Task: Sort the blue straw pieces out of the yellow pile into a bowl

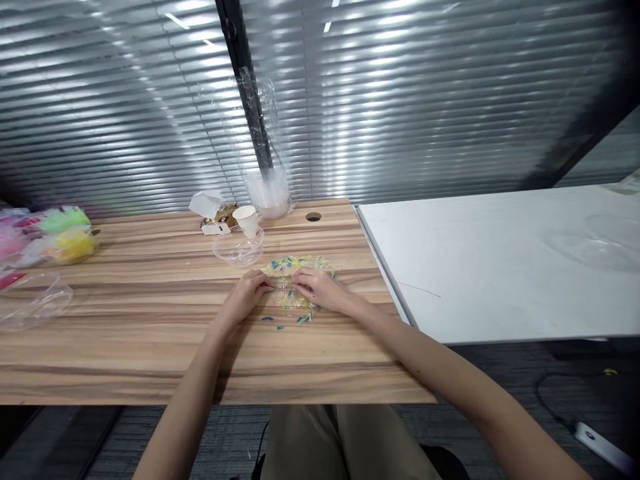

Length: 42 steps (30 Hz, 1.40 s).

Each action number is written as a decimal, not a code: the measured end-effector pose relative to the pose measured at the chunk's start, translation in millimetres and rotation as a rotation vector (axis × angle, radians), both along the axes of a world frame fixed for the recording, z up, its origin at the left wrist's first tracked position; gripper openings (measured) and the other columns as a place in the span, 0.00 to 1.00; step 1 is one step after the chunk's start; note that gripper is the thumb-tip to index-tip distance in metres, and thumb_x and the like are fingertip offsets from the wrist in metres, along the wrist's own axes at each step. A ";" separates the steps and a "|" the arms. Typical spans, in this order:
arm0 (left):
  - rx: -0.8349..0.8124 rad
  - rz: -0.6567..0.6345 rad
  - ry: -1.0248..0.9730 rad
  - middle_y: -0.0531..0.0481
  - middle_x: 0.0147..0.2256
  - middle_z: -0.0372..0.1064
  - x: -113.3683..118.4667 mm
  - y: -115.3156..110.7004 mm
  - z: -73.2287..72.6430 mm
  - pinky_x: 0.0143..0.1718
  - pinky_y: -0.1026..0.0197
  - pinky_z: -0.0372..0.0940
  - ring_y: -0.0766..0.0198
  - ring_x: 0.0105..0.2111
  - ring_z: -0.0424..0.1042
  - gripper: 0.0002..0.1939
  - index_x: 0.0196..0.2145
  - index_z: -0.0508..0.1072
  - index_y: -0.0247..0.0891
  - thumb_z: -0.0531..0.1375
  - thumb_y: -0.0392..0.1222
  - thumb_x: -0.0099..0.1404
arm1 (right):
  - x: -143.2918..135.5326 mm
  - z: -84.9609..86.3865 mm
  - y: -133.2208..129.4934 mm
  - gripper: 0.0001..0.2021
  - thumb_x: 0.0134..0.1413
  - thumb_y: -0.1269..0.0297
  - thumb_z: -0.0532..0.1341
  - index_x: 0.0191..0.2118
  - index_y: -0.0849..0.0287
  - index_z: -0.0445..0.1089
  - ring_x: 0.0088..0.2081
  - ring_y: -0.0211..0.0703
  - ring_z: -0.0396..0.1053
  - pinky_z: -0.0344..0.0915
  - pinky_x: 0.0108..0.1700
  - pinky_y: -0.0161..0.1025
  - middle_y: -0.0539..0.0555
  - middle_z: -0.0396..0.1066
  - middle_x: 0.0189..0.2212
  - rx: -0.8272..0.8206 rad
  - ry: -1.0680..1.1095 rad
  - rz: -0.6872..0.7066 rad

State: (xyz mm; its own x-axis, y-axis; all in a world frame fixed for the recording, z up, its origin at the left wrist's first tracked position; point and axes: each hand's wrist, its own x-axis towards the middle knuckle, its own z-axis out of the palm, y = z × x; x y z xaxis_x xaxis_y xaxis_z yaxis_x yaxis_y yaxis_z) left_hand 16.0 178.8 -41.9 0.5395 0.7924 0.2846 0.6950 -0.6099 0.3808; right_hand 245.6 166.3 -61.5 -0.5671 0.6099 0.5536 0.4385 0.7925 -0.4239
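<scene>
A spread of small yellow, blue and clear tube-like pieces [295, 264] lies on the wooden table, possibly beads. My left hand [249, 291] rests at its left edge, thumb and fingers pinched together. Over the middle of the spread, my right hand [316, 287] is pinched too, its fingertips pointing left towards the left hand. A faint thin line seems to run between the two sets of fingertips, but what they hold is too small to make out. A few blue pieces [267, 319] lie apart, nearer the front edge.
Behind my hands stand a clear plastic bowl [235, 252], a paper cup [247, 220], a small opened box [215, 217] and a plastic-wrapped stack [270, 193]. Bags of coloured pieces [70, 243] and another clear container [37, 303] sit left. A thin strand [420, 289] lies on the white table [480, 267].
</scene>
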 end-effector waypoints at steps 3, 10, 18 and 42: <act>0.000 0.012 0.017 0.48 0.30 0.69 -4.2 1.2 0.2 0.38 0.59 0.61 0.60 0.34 0.67 0.06 0.29 0.71 0.36 0.55 0.36 0.62 | 0.3 -1.2 0.6 0.08 0.61 0.70 0.54 0.33 0.63 0.68 0.35 0.41 0.66 0.62 0.38 0.36 0.55 0.70 0.32 0.019 -0.004 0.006; -0.028 0.026 0.091 0.47 0.30 0.70 -9.0 -0.6 8.3 0.38 0.60 0.61 0.59 0.34 0.68 0.07 0.29 0.72 0.36 0.55 0.36 0.61 | 0.6 4.5 -2.0 0.07 0.61 0.72 0.53 0.35 0.62 0.68 0.35 0.40 0.66 0.62 0.37 0.36 0.55 0.70 0.33 0.017 -0.034 -0.008; -0.195 0.031 0.096 0.49 0.29 0.73 -8.4 -8.0 22.1 0.34 0.63 0.62 0.62 0.30 0.70 0.07 0.27 0.74 0.37 0.55 0.34 0.56 | 1.1 5.6 -2.6 0.08 0.62 0.72 0.52 0.35 0.63 0.68 0.36 0.41 0.66 0.62 0.38 0.36 0.56 0.70 0.33 0.035 -0.061 0.011; -0.529 -0.131 -0.039 0.50 0.25 0.75 5.8 -22.7 33.8 0.26 0.67 0.62 0.66 0.23 0.69 0.10 0.30 0.78 0.36 0.61 0.45 0.58 | 3.7 7.5 -0.7 0.08 0.61 0.72 0.52 0.36 0.62 0.69 0.37 0.41 0.66 0.62 0.39 0.36 0.56 0.70 0.34 0.021 -0.069 0.050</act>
State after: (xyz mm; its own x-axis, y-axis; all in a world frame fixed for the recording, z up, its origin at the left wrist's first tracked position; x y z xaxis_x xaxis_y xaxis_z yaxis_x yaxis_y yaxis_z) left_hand 21.8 156.1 -8.1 0.6406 0.7595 -0.1129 0.6051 -0.4089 0.6831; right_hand 249.3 165.6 -54.0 -0.6341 0.5685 0.5242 0.4257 0.8226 -0.3770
